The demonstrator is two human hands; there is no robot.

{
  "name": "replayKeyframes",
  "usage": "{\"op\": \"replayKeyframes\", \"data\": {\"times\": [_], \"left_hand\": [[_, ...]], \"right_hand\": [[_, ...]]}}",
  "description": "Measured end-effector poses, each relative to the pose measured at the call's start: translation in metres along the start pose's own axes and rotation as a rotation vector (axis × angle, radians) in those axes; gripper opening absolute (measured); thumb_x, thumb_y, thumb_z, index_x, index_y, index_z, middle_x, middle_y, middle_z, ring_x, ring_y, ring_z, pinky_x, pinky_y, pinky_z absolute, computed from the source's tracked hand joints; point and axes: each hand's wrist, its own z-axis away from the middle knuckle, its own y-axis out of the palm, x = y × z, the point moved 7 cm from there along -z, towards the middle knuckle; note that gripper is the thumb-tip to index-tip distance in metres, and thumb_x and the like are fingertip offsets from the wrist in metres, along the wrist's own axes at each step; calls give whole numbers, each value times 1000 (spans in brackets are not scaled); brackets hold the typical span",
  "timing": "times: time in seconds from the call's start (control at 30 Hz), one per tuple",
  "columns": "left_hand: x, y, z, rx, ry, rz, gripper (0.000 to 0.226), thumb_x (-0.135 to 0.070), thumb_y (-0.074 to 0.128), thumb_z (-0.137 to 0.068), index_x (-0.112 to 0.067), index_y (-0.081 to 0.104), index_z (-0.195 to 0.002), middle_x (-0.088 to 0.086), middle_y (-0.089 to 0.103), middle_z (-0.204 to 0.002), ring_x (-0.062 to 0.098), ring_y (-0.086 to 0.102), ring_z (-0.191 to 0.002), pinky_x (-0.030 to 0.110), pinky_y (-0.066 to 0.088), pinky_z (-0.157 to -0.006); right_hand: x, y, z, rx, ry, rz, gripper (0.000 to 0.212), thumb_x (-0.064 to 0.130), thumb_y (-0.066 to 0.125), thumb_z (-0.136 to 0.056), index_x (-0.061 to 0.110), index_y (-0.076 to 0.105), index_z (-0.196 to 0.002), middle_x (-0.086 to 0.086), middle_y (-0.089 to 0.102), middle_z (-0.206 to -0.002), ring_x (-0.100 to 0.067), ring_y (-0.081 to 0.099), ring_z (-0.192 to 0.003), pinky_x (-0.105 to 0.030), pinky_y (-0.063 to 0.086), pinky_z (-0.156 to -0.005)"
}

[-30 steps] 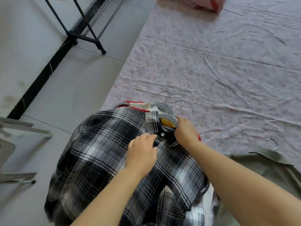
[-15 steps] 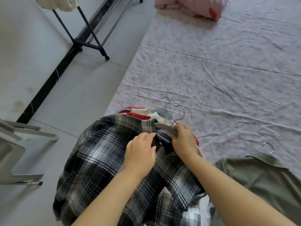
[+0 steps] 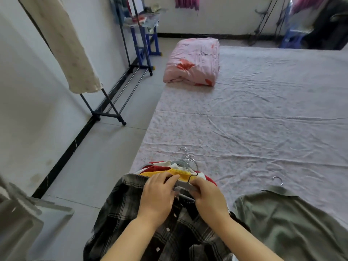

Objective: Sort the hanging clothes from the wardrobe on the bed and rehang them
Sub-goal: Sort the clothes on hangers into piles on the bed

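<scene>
At the near edge of the bed (image 3: 254, 119), a person's left hand (image 3: 158, 194) and right hand (image 3: 209, 198) both curl around a grey hanger (image 3: 185, 186) at the collar of a plaid shirt (image 3: 120, 210), apparently atop a pile of hangered clothes (image 3: 180, 172); a green shirt (image 3: 282, 223) lies just beside.

A bedroom in a home. A wide bed (image 3: 263, 119) under a wrinkled floral sheet fills the right side, with a folded pink quilt (image 3: 192, 63) at its upper end. At upper left a metal clothes rack (image 3: 107, 114) carrying a cream garment (image 3: 69, 48) stands on the tiled floor (image 3: 105, 157).
</scene>
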Motion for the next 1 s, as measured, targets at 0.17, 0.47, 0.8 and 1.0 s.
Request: {"op": "replayKeyframes", "data": {"times": [0.17,0.47,0.8,1.0], "left_hand": [[-23,-40,30,-104,200,123,29,-9,81,-65,-17,72,-92,0,66,-90,26,63,-83,40,49,-75],[-68,-73,124,-124,560,379,33,-10,72,-70,-19,70,-102,-4,65,-87,14,63,-71,20,48,-61],[-215,-79,228,-28,803,544,37,-8,73,-67,-26,68,-100,-12,65,-82,11,61,-58,18,44,-53],[-310,-68,296,-6,854,536,52,-1,86,-55,-27,70,-98,-12,67,-82,12,62,-56,21,41,-51]], "right_hand": [[30,-30,60,-105,38,-28,16,16,62,-84,21,64,-100,8,66,-94,-12,56,-89,-22,36,-69],[66,-66,206,-364,212,-116,25,7,67,-80,25,62,-96,9,67,-86,-8,61,-83,-25,46,-76],[41,-138,391,-719,404,9,34,10,70,-80,29,61,-107,27,56,-91,-1,57,-92,-17,45,-82],[4,-179,503,-866,461,96,36,19,70,-82,34,62,-113,37,49,-99,6,51,-98,-10,37,-88]]}}
